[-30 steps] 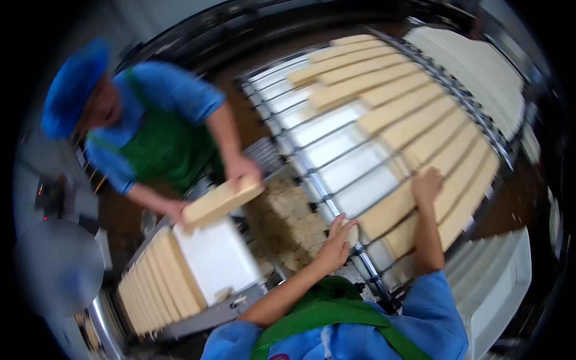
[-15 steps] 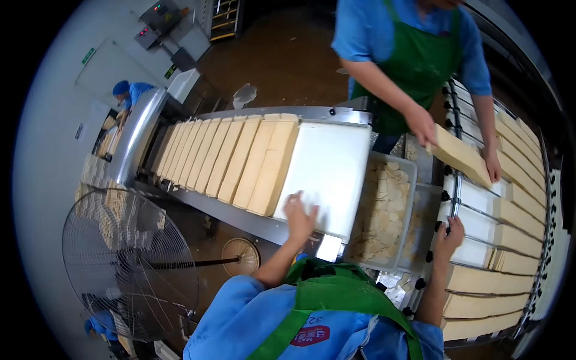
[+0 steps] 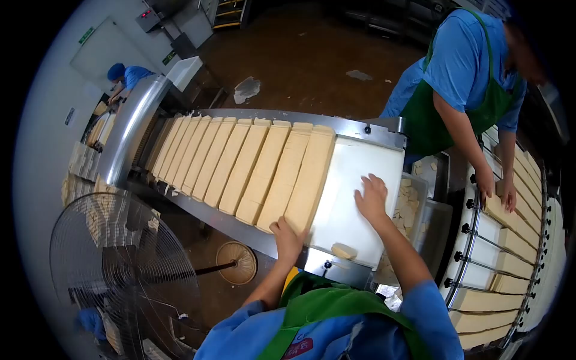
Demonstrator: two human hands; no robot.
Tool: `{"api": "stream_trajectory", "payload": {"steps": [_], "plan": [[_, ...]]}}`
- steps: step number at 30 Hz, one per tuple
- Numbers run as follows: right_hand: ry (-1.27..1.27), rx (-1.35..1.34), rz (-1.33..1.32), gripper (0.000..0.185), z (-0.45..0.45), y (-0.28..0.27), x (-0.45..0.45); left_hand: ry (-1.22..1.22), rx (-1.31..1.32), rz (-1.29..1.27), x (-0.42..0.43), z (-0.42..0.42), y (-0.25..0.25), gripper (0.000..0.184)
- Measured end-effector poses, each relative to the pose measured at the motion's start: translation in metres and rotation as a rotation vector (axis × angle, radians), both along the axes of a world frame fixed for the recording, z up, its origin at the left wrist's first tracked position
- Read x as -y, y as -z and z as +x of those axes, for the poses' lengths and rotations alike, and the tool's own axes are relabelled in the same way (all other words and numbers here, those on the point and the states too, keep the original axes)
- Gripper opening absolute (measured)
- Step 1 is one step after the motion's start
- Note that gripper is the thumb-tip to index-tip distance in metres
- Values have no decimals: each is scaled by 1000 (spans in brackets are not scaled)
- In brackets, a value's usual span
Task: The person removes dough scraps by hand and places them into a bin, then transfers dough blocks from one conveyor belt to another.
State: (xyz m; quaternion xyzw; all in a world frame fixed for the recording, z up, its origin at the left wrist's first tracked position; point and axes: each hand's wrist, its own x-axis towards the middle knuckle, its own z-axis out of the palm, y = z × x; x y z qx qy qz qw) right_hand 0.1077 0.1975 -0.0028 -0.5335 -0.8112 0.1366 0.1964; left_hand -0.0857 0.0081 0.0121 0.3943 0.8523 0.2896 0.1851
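Observation:
Long pale-yellow slabs lie side by side on the conveyor, and the rightmost slab (image 3: 314,174) borders the bare white belt (image 3: 354,162). At the near end of that slab is my left hand (image 3: 289,240), its fingers bent against the slab's end. My right hand (image 3: 373,197) is over the white belt with its fingers spread and nothing in them. A small broken piece (image 3: 344,251) lies on the belt near its front edge, between my hands.
A co-worker (image 3: 468,78) at the right has both hands on a slab (image 3: 510,216) at the slatted rack (image 3: 468,240). A bin of scraps (image 3: 420,186) stands between conveyor and rack. A large fan (image 3: 123,258) stands at left; another person (image 3: 129,75) is far back.
My view has turned to the conveyor. My right hand has moved from the rack to above the belt, my left hand to the last slab. The co-worker has set the carried slab onto the rack.

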Motion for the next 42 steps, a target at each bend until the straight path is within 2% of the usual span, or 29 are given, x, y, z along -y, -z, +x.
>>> {"api": "stream_trajectory", "payload": {"steps": [3,5,7,10,15,17,18,21,23,24,25,27,29,31,33,34,35,37,38,39,40,41,42], "plan": [[39,123,-59,64,-62,2,-29,48,91,-29,-1,-2,-15,79],[23,186,-136,67,-99,-7,-51,88,45,-24,-4,-6,-19,76],[27,198,-181,67,-129,-20,-71,126,84,-165,-6,-10,-25,80],[19,195,-137,67,-158,-26,-96,179,72,-186,-7,-12,-24,80],[38,302,-308,64,-173,-39,-99,230,87,-246,-11,-15,-26,82],[158,281,-279,63,-161,-42,-98,254,64,-177,-8,-12,-20,80],[206,266,-354,66,-149,-53,-96,271,126,-160,-8,-13,-22,78],[446,207,-501,78,-98,-60,-94,380,75,-131,-13,-10,-16,81],[654,113,-520,82,-57,-55,-94,546,124,-39,-19,-5,-19,84],[710,128,-499,83,-43,-54,-91,560,311,-30,-22,-2,-13,86],[761,143,-481,84,-30,-54,-86,578,259,-80,-24,4,1,90],[579,260,-461,88,2,-59,-75,653,152,-202,-30,32,-13,92],[750,-64,-484,92,31,-74,-51,638,100,-191,-35,51,-11,93],[898,-323,-405,88,69,-64,-32,627,98,-163,-39,75,-29,86],[1046,-414,-269,84,110,-67,-1,610,111,71,-41,97,-36,79],[1126,-466,-159,86,152,-75,25,676,124,98,-47,121,-40,74],[1202,-483,-96,87,185,-84,47,688,117,99,-48,140,-46,74],[1338,-500,-30,85,244,-103,85,920,50,289,-50,174,-57,75],[1400,-500,-32,84,270,-115,101,926,191,316,-50,196,-70,76],[1446,-463,-61,81,296,-124,114,929,188,322,-52,216,-79,76],[1490,-427,-91,78,321,-133,126,1031,189,389,-55,234,-86,75],[1539,-345,-122,75,348,-132,134,1132,189,455,-58,251,-93,73],[1525,-181,-165,66,373,-128,141,1133,182,458,-61,267,-101,73]]}}
